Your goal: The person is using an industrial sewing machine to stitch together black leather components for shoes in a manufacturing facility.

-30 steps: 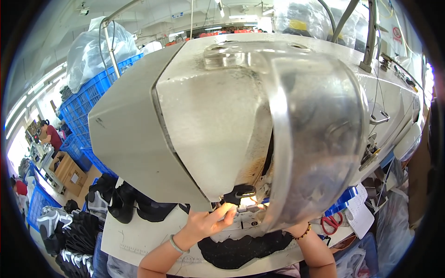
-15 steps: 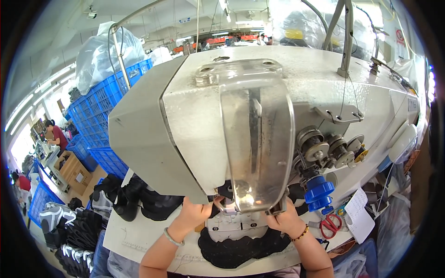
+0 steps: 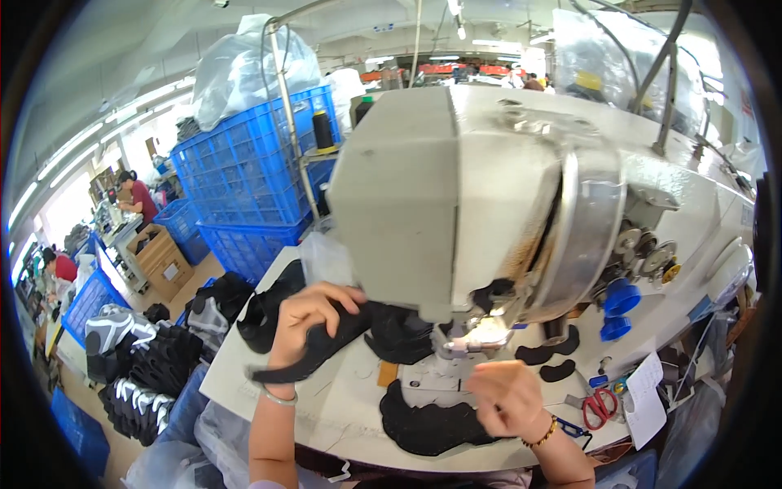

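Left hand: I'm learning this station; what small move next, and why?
Probably set down the curved black piece: the left hand appears to hold it near other black pieces, away from the sewing machine, while a scalloped black piece lies by the right hand.

Sewing machine casing (image 3: pixel 397 204): painted, smooth, near-matt grey at left, glossier white toward right; brownish, rough-looking staining beside guard. Guard (image 3: pixel 585 236): curved clear plastic, glossy. Tension discs (image 3: pixel 656 257): bare metal, shiny. Knobs (image 3: pixel 621 297): smooth blue plastic. Curved black strip (image 3: pixel 334 342), left: cloth-like, matt. Scalloped black piece (image 3: pixel 428 424), near: cloth-like, matt. Table (image 3: pixel 334 420): pale, smooth, faint sheen. Scissors (image 3: pixel 601 406), right: red plastic handles. Sheet (image 3: pixel 646 399), right: white paper, matt. Crates (image 3: pixel 244 163), far left: blue plastic, openwork. Bag (image 3: pixel 252 69) above: thin clear plastic, crinkled, glossy. Box (image 3: pixel 165 265), left: brown cardboard, matt.
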`<state>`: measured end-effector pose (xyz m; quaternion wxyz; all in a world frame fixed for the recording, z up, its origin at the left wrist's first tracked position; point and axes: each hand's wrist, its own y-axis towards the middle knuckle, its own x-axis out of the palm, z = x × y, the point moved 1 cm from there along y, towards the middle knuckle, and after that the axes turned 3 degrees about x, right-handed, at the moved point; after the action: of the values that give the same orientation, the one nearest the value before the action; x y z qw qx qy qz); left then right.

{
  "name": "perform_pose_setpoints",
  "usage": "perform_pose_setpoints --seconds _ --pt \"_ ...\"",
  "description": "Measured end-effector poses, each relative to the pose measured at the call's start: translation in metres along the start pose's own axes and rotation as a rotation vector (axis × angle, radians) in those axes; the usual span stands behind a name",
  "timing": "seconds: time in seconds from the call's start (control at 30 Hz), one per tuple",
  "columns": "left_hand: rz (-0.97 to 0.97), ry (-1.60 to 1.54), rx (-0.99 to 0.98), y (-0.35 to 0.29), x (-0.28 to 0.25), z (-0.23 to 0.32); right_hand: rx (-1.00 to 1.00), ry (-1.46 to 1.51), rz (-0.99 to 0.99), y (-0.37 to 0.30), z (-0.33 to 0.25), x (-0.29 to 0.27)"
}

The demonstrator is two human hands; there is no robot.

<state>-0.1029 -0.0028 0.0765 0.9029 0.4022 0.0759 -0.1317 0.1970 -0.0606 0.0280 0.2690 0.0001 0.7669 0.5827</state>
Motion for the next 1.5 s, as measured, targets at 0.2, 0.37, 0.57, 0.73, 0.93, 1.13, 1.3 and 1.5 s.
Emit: perform_pose_setpoints --seconds 0.2,0.37,0.57,0.73,0.93,1.13,1.3,1.5 --pt "-0.509 -0.576 -0.264 -0.041 0.045 0.006 0.19 -0.058 -0.336 0.034 -0.057 0.024" --pt "-0.22 -0.719 -0.358 -0.08 0.08 -0.018 0.608 0.276 -0.525 0.008 -0.042 0.028" --pt "0.212 -1.217 -0.75 -0.128 0.113 -0.012 0.956 0.494 -0.378 -0.026 -0.029 0.014" --pt "0.357 -1.007 -0.71 -0.118 0.138 0.018 1.004 0.536 -0.405 -0.036 -0.027 0.011" --pt "0.331 -0.245 -0.696 -0.11 0.142 0.025 0.908 0.517 -0.405 -0.031 -0.023 0.009" --pt "0.25 -0.22 -0.68 -0.109 0.14 0.026 0.765 0.596 -0.376 -0.016 -0.024 0.016" --pt "0.144 -0.255 -0.698 -0.102 0.131 0.029 0.707 0.602 -0.425 -0.015 -0.019 0.017" --pt "0.066 -0.393 -0.751 -0.1 0.127 0.031 0.583 0.647 -0.496 -0.018 -0.012 0.021"
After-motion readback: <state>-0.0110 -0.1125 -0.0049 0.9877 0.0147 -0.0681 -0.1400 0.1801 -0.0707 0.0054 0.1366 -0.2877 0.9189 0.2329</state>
